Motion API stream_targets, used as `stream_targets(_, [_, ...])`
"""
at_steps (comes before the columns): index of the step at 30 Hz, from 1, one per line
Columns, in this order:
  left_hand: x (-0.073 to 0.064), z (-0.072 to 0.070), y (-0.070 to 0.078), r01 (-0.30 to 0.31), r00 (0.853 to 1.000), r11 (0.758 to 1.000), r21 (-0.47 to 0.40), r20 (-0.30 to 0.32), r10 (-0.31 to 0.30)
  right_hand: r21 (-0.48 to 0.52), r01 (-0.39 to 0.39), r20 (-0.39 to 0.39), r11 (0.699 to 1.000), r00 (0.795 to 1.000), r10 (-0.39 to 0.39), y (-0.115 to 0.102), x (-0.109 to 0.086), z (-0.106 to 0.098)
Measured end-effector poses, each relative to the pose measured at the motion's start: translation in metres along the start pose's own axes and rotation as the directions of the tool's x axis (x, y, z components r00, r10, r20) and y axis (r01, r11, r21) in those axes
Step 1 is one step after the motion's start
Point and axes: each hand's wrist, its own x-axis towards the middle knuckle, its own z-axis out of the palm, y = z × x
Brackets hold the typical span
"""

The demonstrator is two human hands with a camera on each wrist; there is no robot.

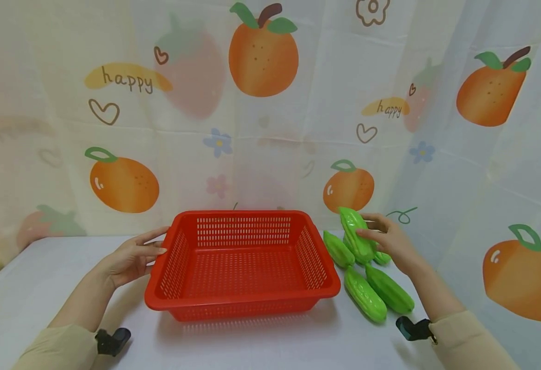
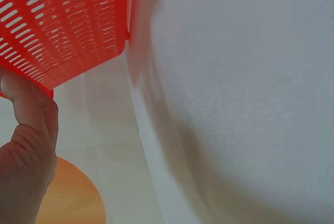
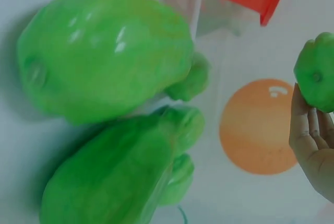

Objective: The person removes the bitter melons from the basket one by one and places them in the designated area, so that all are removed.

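My left hand (image 1: 129, 259) holds the left rim of a red plastic basket (image 1: 242, 299), with the thumb tip over the edge. In the left wrist view, bent fingers (image 2: 28, 101) lie against the basket's slotted wall, their tips hidden. To the basket's right, my right hand (image 1: 392, 241) grips a shiny green bitter melon (image 1: 357, 234), raised with its pointed end up. The right wrist view shows that bitter melon (image 3: 315, 72) above the fingers. Several more bitter melons (image 1: 365, 295) lie on the table below and beside this hand.
A white-covered table (image 1: 252, 349) carries the basket, whose perforated floor shows bare. Directly behind the table hangs a pale curtain (image 1: 270, 133) printed with oranges and strawberries. Small black devices (image 1: 113, 341) are worn at both wrists.
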Motion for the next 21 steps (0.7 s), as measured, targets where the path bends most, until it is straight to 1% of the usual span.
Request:
stream_targets(6, [-0.001, 0.002, 0.002, 0.004, 1.000, 1.000, -0.003, -0.001, -0.004, -0.037, -0.007, 0.001, 0.999, 1.000, 0.007, 0.010, -0.002, -0.011])
stream_targets(12, [-0.002, 0.003, 0.002, 0.003, 1.000, 1.000, 0.003, -0.003, -0.003, -0.079, -0.010, 0.012, 0.997, 1.000, 0.011, 0.025, -0.002, -0.025])
stream_targets(21, [-0.002, 0.003, 0.000, 0.001, 1.000, 1.000, 0.023, -0.019, 0.000, -0.096, -0.051, 0.060, 0.994, 0.997, 0.057, 0.044, -0.005, -0.040])
